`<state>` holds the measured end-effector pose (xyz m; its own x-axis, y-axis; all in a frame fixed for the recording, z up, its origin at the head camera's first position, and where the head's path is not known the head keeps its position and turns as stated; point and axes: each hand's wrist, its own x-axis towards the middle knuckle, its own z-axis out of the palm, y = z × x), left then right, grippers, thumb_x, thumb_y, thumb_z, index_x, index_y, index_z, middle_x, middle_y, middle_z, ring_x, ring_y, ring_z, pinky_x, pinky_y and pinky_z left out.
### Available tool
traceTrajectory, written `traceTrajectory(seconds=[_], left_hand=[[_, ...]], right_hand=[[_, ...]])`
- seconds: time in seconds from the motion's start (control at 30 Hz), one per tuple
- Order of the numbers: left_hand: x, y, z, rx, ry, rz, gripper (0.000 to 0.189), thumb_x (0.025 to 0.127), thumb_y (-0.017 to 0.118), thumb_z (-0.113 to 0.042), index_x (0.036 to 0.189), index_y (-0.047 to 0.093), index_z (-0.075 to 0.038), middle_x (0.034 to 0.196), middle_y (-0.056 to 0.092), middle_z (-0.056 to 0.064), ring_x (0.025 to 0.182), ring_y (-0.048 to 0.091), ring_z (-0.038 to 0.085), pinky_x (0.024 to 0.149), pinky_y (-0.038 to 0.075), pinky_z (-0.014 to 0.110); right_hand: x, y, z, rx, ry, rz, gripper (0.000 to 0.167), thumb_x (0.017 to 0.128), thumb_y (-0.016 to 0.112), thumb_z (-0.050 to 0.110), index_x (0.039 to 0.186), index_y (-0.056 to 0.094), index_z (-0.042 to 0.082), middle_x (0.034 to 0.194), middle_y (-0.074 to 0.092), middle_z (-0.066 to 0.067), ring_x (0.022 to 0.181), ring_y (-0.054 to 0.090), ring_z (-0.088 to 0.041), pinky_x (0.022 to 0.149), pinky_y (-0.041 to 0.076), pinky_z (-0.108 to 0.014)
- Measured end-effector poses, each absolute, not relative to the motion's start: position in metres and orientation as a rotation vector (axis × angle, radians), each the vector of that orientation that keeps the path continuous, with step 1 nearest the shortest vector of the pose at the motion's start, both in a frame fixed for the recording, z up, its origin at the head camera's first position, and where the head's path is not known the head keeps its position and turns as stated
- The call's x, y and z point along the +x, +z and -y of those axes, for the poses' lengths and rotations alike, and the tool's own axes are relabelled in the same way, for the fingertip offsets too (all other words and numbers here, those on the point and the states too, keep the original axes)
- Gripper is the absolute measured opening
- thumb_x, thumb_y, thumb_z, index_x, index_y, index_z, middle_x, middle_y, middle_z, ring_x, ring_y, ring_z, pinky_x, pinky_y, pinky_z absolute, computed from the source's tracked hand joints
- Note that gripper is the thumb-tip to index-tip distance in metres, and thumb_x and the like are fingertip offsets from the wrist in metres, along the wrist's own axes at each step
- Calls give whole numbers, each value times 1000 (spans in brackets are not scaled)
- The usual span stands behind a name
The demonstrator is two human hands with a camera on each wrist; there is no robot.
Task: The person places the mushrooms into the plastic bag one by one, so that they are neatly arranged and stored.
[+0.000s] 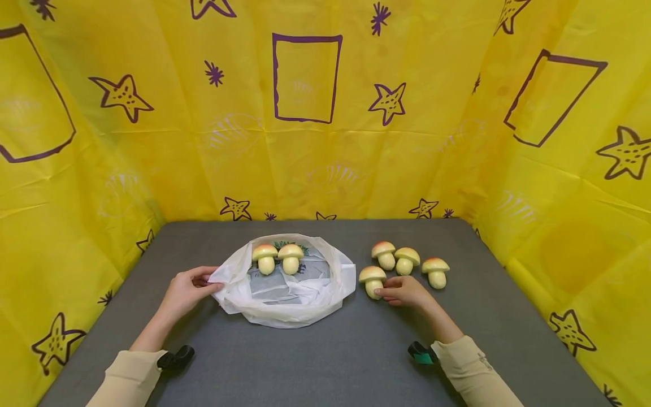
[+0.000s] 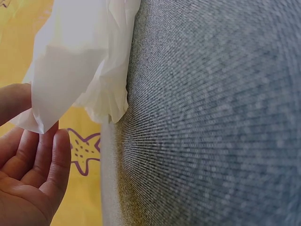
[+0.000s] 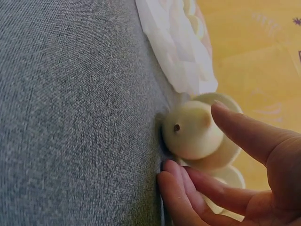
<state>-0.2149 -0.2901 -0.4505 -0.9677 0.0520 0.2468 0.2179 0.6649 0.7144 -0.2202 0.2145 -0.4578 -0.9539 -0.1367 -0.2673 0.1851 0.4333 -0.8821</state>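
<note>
My left hand (image 1: 185, 291) pinches the left edge of a white plastic bag (image 1: 290, 316) that lies with its mouth spread wide. The left wrist view shows the bag's edge (image 2: 66, 70) between thumb and fingers. Inside the bag, two toy mushrooms with yellow-orange caps lie side by side, a left one (image 1: 265, 260) and a right one (image 1: 290, 260). To the right of the bag, my right hand (image 1: 407, 293) holds another toy mushroom (image 1: 373, 275) by its stem. Up close, the thumb is on one side of that pale stem (image 3: 193, 132) and the fingers are on the other.
Behind and beside my right hand lie three more mushrooms: one (image 1: 383, 254) at the back, one (image 1: 407, 260) next to it and one (image 1: 435, 272) farther right. They rest on the dark grey tabletop (image 1: 305, 367). Yellow patterned cloth (image 1: 325, 169) encloses the back and sides.
</note>
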Motion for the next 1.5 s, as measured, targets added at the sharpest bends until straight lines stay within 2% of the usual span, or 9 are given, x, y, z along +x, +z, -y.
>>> traceTrajectory(seconds=[0.27,0.67,1.13,1.5], left_hand=[[-215,-451,291,-218,-1178,2675,40,78,78,-24,110,68,-2,89,67,11,70,55,1,62,48,16],[-215,-455,293,-214,-1173,2681,40,78,78,-26,110,68,-4,89,66,10,71,56,2,63,49,17],[-216,-455,294,-220,-1167,2673,40,79,78,-27,110,68,-3,88,67,10,70,56,1,62,49,18],[-215,-455,294,-222,-1169,2665,39,78,79,-25,108,68,-3,87,66,9,69,56,1,62,49,17]], right_hand=[[-223,-459,-207,18,-1479,-2430,58,79,77,21,121,55,-13,118,61,-27,95,67,-26,79,56,-37],[-224,-460,-195,41,-1464,-2445,69,76,80,18,128,48,-14,123,56,-29,98,66,-29,77,56,-37],[-228,-459,-191,47,-1419,-2472,64,75,80,18,124,53,-12,118,60,-26,93,67,-26,74,56,-37],[-228,-461,-197,65,-1467,-2440,69,75,80,18,127,49,-14,122,57,-29,94,66,-28,76,56,-37]])
